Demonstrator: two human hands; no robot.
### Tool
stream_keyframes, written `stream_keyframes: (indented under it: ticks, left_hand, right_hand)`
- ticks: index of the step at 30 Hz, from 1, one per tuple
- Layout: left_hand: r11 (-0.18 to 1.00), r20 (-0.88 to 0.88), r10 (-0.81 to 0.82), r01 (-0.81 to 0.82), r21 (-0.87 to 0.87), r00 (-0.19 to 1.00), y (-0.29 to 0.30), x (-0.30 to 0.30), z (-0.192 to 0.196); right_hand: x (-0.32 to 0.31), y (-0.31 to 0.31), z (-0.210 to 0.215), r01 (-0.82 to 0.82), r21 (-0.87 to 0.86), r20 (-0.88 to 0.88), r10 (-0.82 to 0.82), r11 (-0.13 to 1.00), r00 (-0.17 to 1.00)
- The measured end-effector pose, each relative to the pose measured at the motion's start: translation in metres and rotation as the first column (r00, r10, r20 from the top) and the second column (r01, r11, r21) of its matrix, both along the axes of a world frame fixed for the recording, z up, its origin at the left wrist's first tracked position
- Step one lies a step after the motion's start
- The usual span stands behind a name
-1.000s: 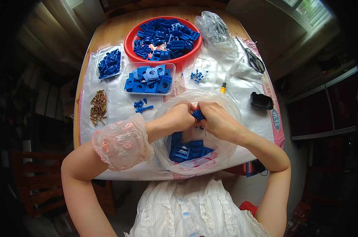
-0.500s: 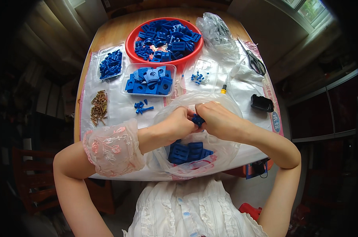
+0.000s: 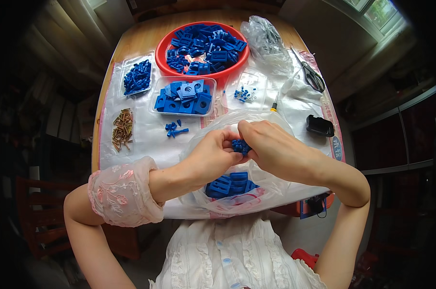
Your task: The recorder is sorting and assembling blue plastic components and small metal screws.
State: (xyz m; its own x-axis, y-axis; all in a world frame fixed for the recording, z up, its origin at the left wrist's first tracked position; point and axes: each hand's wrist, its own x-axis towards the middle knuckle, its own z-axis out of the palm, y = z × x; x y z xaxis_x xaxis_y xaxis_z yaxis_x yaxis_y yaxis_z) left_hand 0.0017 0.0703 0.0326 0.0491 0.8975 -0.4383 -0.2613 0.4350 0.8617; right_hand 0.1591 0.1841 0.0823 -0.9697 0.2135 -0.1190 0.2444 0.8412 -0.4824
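My left hand [image 3: 213,156] and my right hand [image 3: 271,147] meet over an open clear plastic bag [image 3: 271,192] at the table's near edge. Between their fingertips they pinch a small blue plastic part [image 3: 240,145]. Below the hands, inside the bag, lie several flat blue plastic pieces [image 3: 230,183]. A pink lace cuff [image 3: 124,192] covers my left forearm.
A red bowl [image 3: 167,45] full of blue parts stands at the back. In front of it are clear trays of blue squares [image 3: 185,96], blue bits [image 3: 137,76] and tiny pieces [image 3: 244,94]. Brass screws [image 3: 122,129], loose blue pegs [image 3: 175,129], a screwdriver [image 3: 274,103], scissors [image 3: 312,74], a black object [image 3: 320,126].
My left elbow has dropped back toward me and both hands have shifted slightly toward the near edge, still joined on the small blue part over the bag.
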Motion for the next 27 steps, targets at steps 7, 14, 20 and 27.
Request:
stream_keyframes:
  ticks: [7,14,20,27]
  left_hand:
    - [0.993,-0.078,-0.033,0.042,0.115,0.996,0.022,-0.014,0.05]
    - [0.982,-0.135,-0.088,0.108,0.156,0.987,0.082,-0.033,0.09]
    - [0.982,-0.051,-0.163,0.167,0.084,0.985,0.133,-0.048,0.031]
    - [0.985,-0.237,-0.174,0.166,-0.053,0.956,0.177,-0.056,-0.055]
  right_hand:
    - [-0.005,0.02,0.052,0.051,0.089,-0.055,-0.046,0.995,0.997]
    - [-0.037,0.065,0.099,0.155,0.18,0.106,-0.175,0.971,0.979]
    - [-0.055,0.119,0.034,0.179,0.069,0.181,-0.189,0.981,0.965]
    - [-0.064,0.157,-0.062,0.152,-0.034,0.197,-0.143,0.988,0.97]
